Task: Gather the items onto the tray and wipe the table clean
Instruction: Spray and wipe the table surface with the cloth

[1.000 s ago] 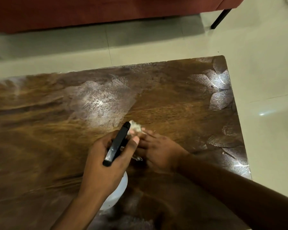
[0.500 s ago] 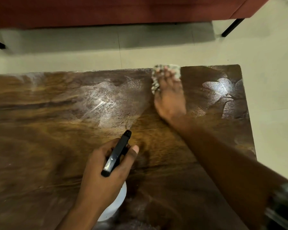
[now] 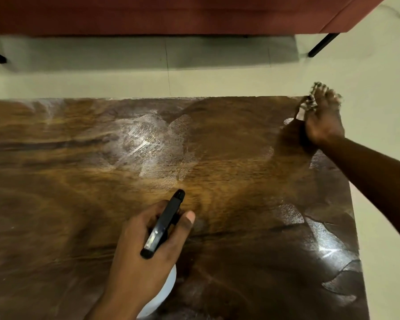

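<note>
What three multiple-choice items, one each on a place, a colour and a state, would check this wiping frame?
1. Where on the table is the right hand with the cloth?
A. near left corner
B. far right corner
C. middle

2. What colour is the head of the bottle?
A. black
B. red
C. green

3. What is the left hand doing?
A. lying flat on the table
B. gripping the bottle
C. hanging idle

Key: 1 B, the right hand presses the cloth at the far right corner. 2 A, the trigger head shows black above a white body. 3 B, the left hand is wrapped round the bottle's neck.
</note>
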Tool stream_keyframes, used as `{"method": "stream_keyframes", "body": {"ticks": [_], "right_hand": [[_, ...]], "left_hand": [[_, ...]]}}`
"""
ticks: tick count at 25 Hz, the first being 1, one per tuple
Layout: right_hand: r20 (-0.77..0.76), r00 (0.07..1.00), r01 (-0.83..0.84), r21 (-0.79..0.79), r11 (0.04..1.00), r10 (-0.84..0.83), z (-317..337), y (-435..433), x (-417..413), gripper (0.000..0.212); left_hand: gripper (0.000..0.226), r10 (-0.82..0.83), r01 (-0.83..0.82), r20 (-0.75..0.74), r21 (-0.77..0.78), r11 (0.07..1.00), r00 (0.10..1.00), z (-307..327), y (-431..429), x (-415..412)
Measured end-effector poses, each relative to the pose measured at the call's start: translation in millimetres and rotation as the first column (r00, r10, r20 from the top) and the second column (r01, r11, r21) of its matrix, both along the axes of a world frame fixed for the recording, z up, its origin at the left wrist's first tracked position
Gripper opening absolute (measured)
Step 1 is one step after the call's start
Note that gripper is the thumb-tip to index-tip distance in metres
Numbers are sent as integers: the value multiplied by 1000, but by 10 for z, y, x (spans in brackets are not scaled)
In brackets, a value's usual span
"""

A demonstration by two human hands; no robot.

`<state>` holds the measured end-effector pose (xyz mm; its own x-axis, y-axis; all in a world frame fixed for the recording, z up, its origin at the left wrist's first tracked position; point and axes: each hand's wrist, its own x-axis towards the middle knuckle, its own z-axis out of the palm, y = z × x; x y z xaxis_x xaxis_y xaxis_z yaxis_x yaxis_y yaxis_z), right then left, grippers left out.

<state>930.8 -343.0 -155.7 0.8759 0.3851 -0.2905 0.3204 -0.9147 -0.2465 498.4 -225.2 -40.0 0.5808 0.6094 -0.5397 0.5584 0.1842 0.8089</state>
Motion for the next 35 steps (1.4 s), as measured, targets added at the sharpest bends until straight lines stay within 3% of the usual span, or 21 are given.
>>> {"method": "stream_keyframes", "body": {"ticks": [3,5,6,8,9,10,11,12,13,14,15,16,17,19,23,27,29,30,32,33,35], "right_hand": [[71,997,3,8,1000,-4,-26,189,-530,68],[81,967,-245,23,969,243,-39,276,-1156,68],[50,904,-426,19,904,425,-47,277,-1471,69],[-29,587,-810,-2,587,809,-57,135,-1927,70],[-57,389,-921,-20,388,920,-39,14,-1980,71],[-74,260,-966,-34,258,963,-31,-126,-1898,72],[-68,264,-964,-39,262,962,-31,-274,-1772,73],[-48,392,-920,-34,391,919,-37,-449,-1658,73],[-5,588,-809,-14,588,809,-47,-648,-1561,72],[37,780,-625,32,780,624,-55,-858,-1494,72],[55,911,-411,90,907,408,-68,-1030,-1482,73],[55,974,-225,125,966,220,-98,-1129,-1539,73],[48,995,-98,135,986,92,-123,-1157,-1631,74],[37,999,-12,140,990,7,-133,-1148,-1834,73],[24,987,-162,121,979,161,-68,-1471,-2478,73],[-9,938,-344,104,933,347,-96,-2013,-3334,72],[-16,817,-575,38,817,576,-84,-2359,-3551,70],[-27,707,-706,16,708,706,-48,-2558,-3568,70],[-29,553,-832,19,554,833,15,-2904,-3465,69],[-9,592,-805,34,592,806,22,-2989,-3447,68],[40,856,-516,90,852,515,-27,-2930,-3593,69]], "left_hand": [[33,-12,12,-6,-17,1000,1000,-16,-16,-57],[38,-32,32,-3,-11,999,999,-4,-27,-61],[41,-43,43,-5,-6,999,999,4,-37,-64],[46,-67,68,-31,12,998,997,2,-64,-95],[47,-74,75,-52,19,997,996,0,-88,-126],[47,-73,75,-73,26,997,995,-2,-118,-170],[46,-61,63,-84,29,998,995,4,-156,-224],[44,-50,52,-89,29,998,995,16,-200,-297],[42,-47,50,-90,27,998,995,26,-254,-383],[40,-46,48,-94,21,999,995,41,-320,-478],[40,-41,43,-103,12,999,994,52,-390,-585],[42,-38,38,-111,1,999,993,49,-462,-712],[45,-38,36,-119,-16,999,992,46,-542,-840],[51,-26,17,-133,-65,998,991,50,-714,-1078],[68,-13,-7,-199,-100,995,980,164,-1174,-1575],[58,44,-71,-189,-135,988,981,325,-1650,-1969],[57,52,-74,-145,-145,987,988,337,-1858,-2146],[61,59,-77,-120,-149,986,991,334,-1956,-2252],[55,44,-55,-72,-153,987,996,310,-2136,-2450],[49,30,-38,-54,-157,987,998,295,-2217,-2531],[47,7,-13,-44,-152,988,999,254,-2360,-2655]]}}
